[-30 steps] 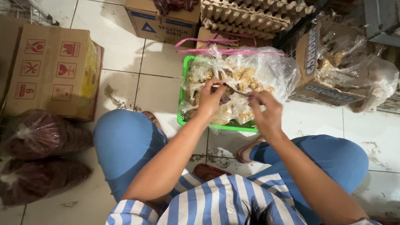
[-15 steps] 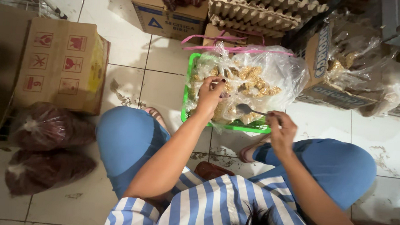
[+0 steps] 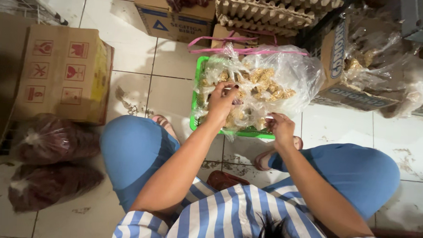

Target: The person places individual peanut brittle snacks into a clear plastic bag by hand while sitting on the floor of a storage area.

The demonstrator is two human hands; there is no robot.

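Now, left hand (image 3: 221,101): my fingers pinch the clear plastic bag (image 3: 275,74).
Right hand (image 3: 280,127): closed on the bag's lower edge.
Underneath: green basket (image 3: 196,97).
Around: cardboard box (image 3: 64,72), egg trays (image 3: 273,7).

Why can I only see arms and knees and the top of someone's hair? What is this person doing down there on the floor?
The camera sits on the person's head and looks straight down, so you see their arms, blue knees and striped shirt. The left hand grips the clear plastic bag, which is full of pale brown knobbly pieces. The right hand pinches the bag's lower edge. The bag sits in a green basket on the white tiled floor. Around them lie a cardboard box with red symbols, two bags of dark red stuff, and stacked egg trays at the top.
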